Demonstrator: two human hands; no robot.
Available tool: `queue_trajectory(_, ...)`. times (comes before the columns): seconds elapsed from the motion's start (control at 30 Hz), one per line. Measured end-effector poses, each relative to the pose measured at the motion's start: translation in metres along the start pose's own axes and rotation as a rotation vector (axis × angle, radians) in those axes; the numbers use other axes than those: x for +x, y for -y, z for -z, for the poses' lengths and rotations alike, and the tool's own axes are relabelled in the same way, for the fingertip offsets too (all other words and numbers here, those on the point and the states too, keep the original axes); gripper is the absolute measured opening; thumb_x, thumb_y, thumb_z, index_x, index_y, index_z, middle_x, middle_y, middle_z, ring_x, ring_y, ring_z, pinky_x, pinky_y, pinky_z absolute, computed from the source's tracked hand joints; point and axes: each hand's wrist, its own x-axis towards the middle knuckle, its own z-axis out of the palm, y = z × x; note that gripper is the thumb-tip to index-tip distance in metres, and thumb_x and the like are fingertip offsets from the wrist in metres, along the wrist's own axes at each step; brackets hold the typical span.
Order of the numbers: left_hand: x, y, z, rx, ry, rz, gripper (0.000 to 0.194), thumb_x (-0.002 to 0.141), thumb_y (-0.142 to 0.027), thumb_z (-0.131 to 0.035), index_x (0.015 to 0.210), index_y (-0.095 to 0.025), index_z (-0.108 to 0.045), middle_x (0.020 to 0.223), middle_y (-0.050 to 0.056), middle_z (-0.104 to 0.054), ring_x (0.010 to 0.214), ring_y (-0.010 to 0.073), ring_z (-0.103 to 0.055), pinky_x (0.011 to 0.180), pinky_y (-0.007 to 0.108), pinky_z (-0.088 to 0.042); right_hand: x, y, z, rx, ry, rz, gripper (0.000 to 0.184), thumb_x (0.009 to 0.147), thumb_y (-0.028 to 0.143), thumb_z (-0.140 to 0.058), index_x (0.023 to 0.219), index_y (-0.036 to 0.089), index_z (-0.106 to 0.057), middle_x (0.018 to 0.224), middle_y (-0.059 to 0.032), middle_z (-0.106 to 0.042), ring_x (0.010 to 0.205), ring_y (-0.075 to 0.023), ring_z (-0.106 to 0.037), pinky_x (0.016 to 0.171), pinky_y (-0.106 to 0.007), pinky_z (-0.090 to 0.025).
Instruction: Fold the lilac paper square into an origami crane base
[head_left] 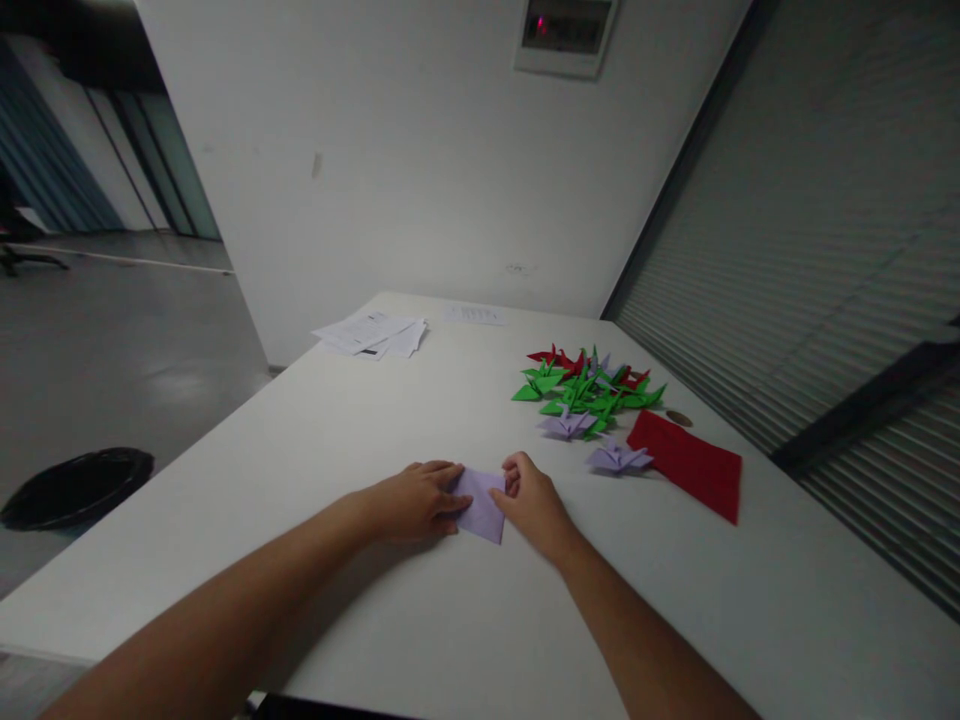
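Note:
A small piece of folded light-purple origami paper (pixel 484 508) lies on the white table in front of me, its faces creased flat. My left hand (pixel 424 503) holds the paper from the left, with the thumb on its face and the other fingers at its upper left edge. At the right edge, my right hand (pixel 531 500) pinches the paper near its upper right corner, fingers curled and thumb against it. The fingers of both hands cover parts of the paper's edges.
Green, red and purple paper cranes (pixel 585 390) are heaped at the right back. Nearer are a single purple crane (pixel 619 457), red paper (pixel 690 465) and a small round object (pixel 679 418). Printed sheets (pixel 371 333) lie far left; a black-lined bin (pixel 79 485) stands beside the table.

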Motion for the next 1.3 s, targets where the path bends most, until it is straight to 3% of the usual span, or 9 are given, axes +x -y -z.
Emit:
queue_trajectory(0.13, -0.002, 0.002, -0.002, 0.012, 0.006, -0.002, 0.051, 0.097, -0.045, -0.062, 0.144, -0.024, -0.062, 0.152, 0.025, -0.051, 0.139, 0.0430, -0.051, 0.107, 0.057, -0.047, -0.001, 0.001, -0.006, 0.059, 0.025, 0.022, 0.034, 0.072, 0.011, -0.073, 0.104, 0.018, -0.066, 0.075, 0.0025, -0.065, 0.064, -0.0152, -0.059, 0.061, -0.026, -0.048)
queue_trajectory(0.3, -0.003, 0.003, -0.001, 0.024, -0.012, 0.003, 0.051, 0.096, -0.047, -0.063, 0.143, -0.027, -0.063, 0.150, 0.023, -0.052, 0.136, 0.0417, -0.052, 0.106, 0.056, -0.048, -0.002, 0.001, -0.001, -0.077, 0.084, 0.225, 0.024, 0.079, 0.009, -0.069, 0.098, 0.018, -0.080, 0.085, -0.0051, -0.071, 0.076, -0.0182, -0.066, 0.071, -0.028, -0.053)
queue_trajectory(0.5, -0.004, 0.001, 0.003, 0.037, -0.021, 0.019, 0.048, 0.096, -0.047, -0.063, 0.140, -0.028, -0.065, 0.145, 0.020, -0.055, 0.133, 0.0394, -0.054, 0.106, 0.054, -0.049, -0.001, -0.005, 0.002, -0.105, 0.176, 0.511, 0.035, 0.087, 0.005, -0.061, 0.113, 0.019, -0.080, 0.110, -0.0104, -0.077, 0.101, -0.0226, -0.071, 0.093, -0.036, -0.057)
queue_trajectory(0.67, -0.005, 0.008, 0.007, 0.002, -0.029, -0.010, 0.048, 0.097, -0.043, -0.063, 0.141, -0.023, -0.063, 0.147, 0.020, -0.057, 0.132, 0.0371, -0.058, 0.106, 0.051, -0.050, 0.001, -0.015, 0.003, -0.232, 0.263, 0.708, 0.038, 0.093, 0.010, -0.060, 0.128, 0.016, -0.073, 0.132, -0.0150, -0.071, 0.120, -0.0272, -0.068, 0.107, -0.045, -0.054)
queue_trajectory(0.8, -0.005, 0.012, 0.007, -0.027, -0.039, -0.006, 0.045, 0.097, -0.039, -0.063, 0.137, -0.019, -0.064, 0.147, 0.018, -0.059, 0.132, 0.0341, -0.059, 0.108, 0.048, -0.049, 0.001, -0.018, 0.003, -0.282, 0.269, 0.761, 0.038, 0.092, 0.009, -0.061, 0.127, 0.017, -0.074, 0.130, -0.0143, -0.073, 0.120, -0.0272, -0.068, 0.106, -0.047, -0.056)
queue_trajectory(1.3, -0.004, 0.004, 0.010, 0.016, 0.018, 0.070, 0.048, 0.095, -0.041, -0.066, 0.138, -0.020, -0.065, 0.149, 0.020, -0.057, 0.132, 0.0370, -0.059, 0.104, 0.050, -0.052, -0.003, -0.014, 0.003, -0.320, 0.265, 0.826, 0.035, 0.093, 0.009, -0.061, 0.125, 0.017, -0.075, 0.129, -0.0129, -0.074, 0.123, -0.0252, -0.068, 0.109, -0.044, -0.055)
